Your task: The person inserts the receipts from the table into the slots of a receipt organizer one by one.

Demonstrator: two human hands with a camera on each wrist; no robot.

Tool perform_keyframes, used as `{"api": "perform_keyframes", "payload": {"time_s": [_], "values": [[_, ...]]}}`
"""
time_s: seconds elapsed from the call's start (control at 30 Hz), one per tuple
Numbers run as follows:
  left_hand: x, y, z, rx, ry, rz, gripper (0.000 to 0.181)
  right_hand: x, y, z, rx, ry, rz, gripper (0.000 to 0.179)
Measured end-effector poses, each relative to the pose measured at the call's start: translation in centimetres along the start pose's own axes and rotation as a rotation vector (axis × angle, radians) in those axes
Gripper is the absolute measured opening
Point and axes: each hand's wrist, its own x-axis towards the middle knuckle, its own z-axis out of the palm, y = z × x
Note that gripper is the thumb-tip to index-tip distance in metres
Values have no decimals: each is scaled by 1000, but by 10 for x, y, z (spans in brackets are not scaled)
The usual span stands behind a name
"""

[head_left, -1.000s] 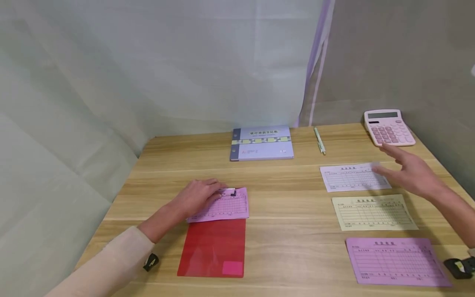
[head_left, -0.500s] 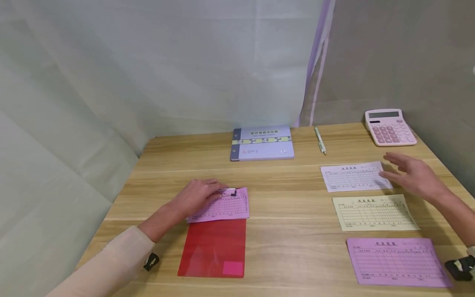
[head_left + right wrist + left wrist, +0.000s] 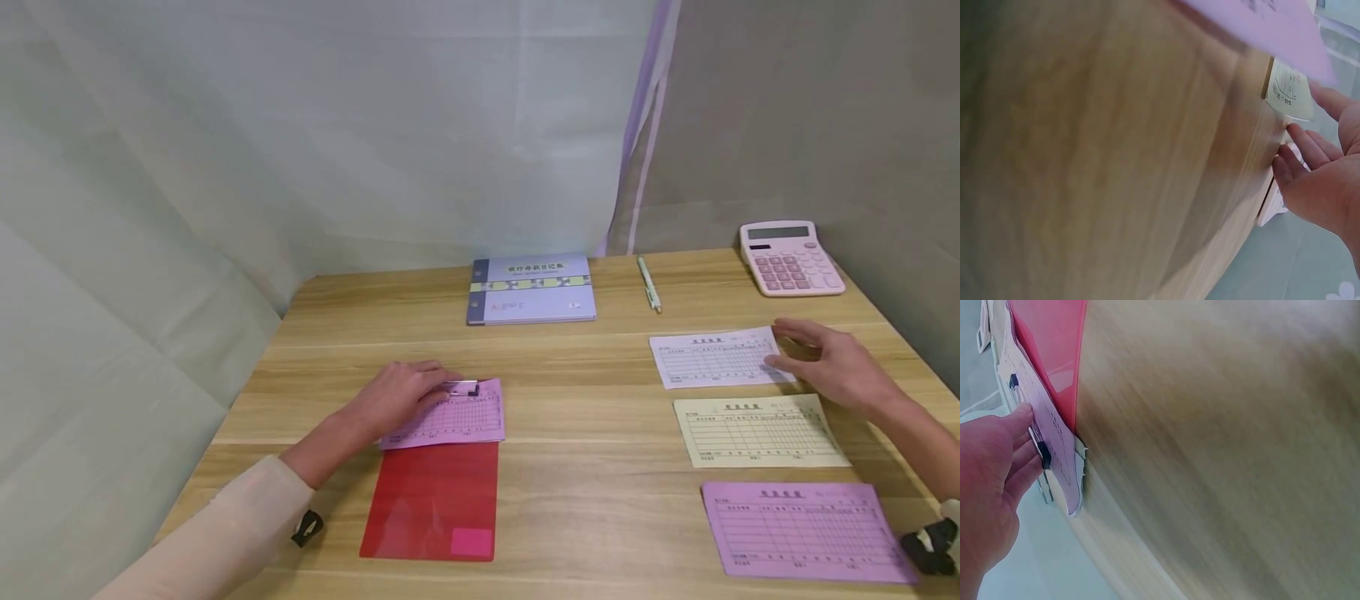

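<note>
White slip (image 3: pixel 712 358) lies flat at the right side of the table (image 3: pixel 585 467), top of a column of three. Right hand (image 3: pixel 836 362) is at its right edge: thumb over the edge, fingers bent down toward the wood, thumb and fingers apart, no firm grip visible. Actual paper contact: can't tell.

Risks there, my read: thin paper flush on smooth wood, so a sideways push could skate it or buckle the corner. If there's more than one sheet, the count picked up could be wrong; stack depth not readable.

Left hand (image 3: pixel 401 396) pinches the metal clip (image 3: pixel 1043 455) at the head of the red folder (image 3: pixel 431 508), pink slips (image 3: pixel 465 421) lying under it. Slip edges look layered and a bit uneven. If the pinch eases or twists, I'd expect the clip to bite crooked, or the slips to slide.

Around: yellow slip (image 3: pixel 761 433) just below the white one, purple slip (image 3: pixel 810 533) below that. Right forearm passes beside both, black wrist strap (image 3: pixel 930 550) close to purple's edge; a low pull back could drag either. Bare wood between the slips and folder. Book (image 3: pixel 532 300), pen (image 3: pixel 649 285), calculator (image 3: pixel 792 262) sit along the back, calculator nearest the right fingers but not blocking.
</note>
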Motion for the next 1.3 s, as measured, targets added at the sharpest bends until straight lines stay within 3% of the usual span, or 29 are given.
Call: {"api": "perform_keyframes", "payload": {"time_s": [0.3,0.83,1.1,1.3], "values": [[0,1,0,7,-11,-13,36,3,0,4,-17,58,22,70],[0,1,0,18,-3,1,36,11,-9,6,-113,243,17,32],[0,1,-1,24,-11,-14,36,16,-25,-10,-111,270,11,30],[0,2,-1,25,-6,-9,37,21,-49,-22,-89,289,1,34]]}}
